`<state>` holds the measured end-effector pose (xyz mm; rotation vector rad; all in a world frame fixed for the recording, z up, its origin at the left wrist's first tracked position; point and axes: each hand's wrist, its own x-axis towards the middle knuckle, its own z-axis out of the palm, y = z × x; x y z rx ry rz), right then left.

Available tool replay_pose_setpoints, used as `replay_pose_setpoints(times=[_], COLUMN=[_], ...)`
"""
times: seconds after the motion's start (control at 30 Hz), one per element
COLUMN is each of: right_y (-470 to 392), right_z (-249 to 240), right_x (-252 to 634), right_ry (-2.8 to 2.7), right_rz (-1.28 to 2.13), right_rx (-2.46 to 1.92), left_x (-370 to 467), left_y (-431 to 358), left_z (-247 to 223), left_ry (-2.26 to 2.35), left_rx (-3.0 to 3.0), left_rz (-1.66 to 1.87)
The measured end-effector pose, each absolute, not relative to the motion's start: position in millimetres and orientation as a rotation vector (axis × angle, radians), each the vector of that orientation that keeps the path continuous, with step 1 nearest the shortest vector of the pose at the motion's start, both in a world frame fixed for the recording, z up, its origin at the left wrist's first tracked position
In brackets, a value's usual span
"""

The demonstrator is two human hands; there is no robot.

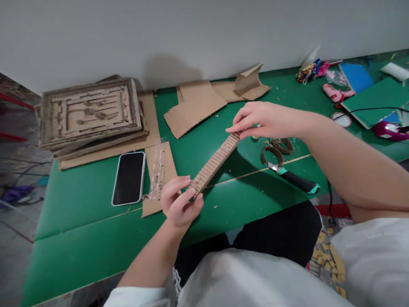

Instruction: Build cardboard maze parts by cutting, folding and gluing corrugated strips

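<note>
A long, narrow strip of ridged cardboard [215, 162] is stretched slantwise between my two hands, above the green table. My left hand [181, 201] pinches its lower near end between thumb and fingers. At the upper far end, my right hand [255, 119] grips it the same way, fingertips closed over the tip. Right of the strip lie two curled rings of ridged cardboard [271, 156]. A utility knife [295, 179] with a black and teal handle rests just in front of them. Left of my left hand, a clear plastic ruler [157, 170] lies on a cardboard piece.
A phone [128, 178] lies left of the ruler. Stacked cardboard panels [91, 113] with raised decoration stand at the back left. Loose cardboard sheets [195, 104] lie by the wall. Toward the right are a green board [378, 102] and a purple tool [390, 130] with a cord.
</note>
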<state>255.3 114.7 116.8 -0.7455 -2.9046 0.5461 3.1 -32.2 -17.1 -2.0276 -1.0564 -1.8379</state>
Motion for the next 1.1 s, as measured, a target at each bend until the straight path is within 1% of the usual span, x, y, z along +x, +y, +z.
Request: replay_pose_setpoints(times=[0.23, 0.5, 0.8, 1.0, 1.1], right_y=[123.2, 126.9, 123.4, 124.5, 124.6], right_z=[115.0, 110.2, 115.1, 108.7, 106.9], right_x=[270.1, 269.6, 270.3, 271.1, 271.9], right_ry=[-2.907, -2.896, -2.847, -2.843, -2.827], right_rz=[0.44, 0.424, 0.458, 0.476, 0.504], right_rx=[-0.769, -0.769, -0.814, -0.806, -0.824], left_x=[1.5, 0.8, -0.7, -0.9, -1.8], left_y=[-31.9, -33.0, -32.4, -33.3, -34.3], left_z=[-20.5, -21.3, -24.5, -24.0, -23.4], left_ry=[-1.057, -1.068, -1.051, -1.063, -1.078], left_rx=[-2.033, -2.044, -2.041, -2.062, -2.064], left_rz=[-1.836, -1.825, -1.833, -1.855, -1.811])
